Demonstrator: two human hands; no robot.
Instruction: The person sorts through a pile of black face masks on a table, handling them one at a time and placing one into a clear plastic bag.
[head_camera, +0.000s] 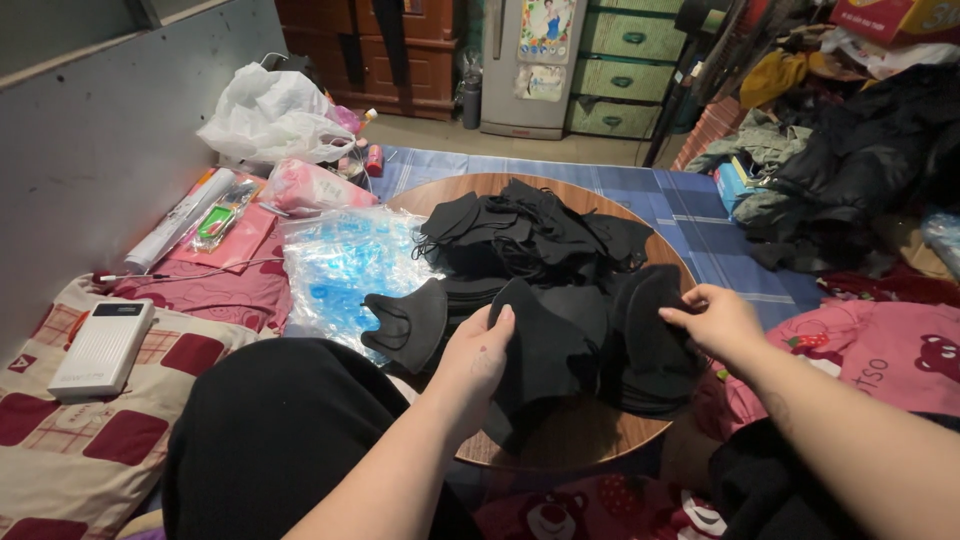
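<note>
A black fabric face mask (545, 350) sits at lower centre of the frame, pinched along its near edge by the left hand (475, 360), thumb on top and fingers curled beneath it, above the near rim of a round wooden table (570, 440). Just right of centre, the right hand (720, 320) closes its fingertips on the top edge of a stack of black masks (650, 340). The cloth looks light, soft and floppy, likely to sag unless taken by an edge or an ear loop, and unlikely to slip or break. Behind, toward the middle of the frame, a larger heap of black masks (530, 235) covers the tabletop, and one mask (410, 325) hangs off its left side. Clear plastic bags (340, 260) lie left of the table; a white power bank (100, 345) rests on a checked cushion (90, 440) at lower left. How many masks each stack holds cannot be made out, black on black, and the person's forearms hide the table's near edge.
</note>
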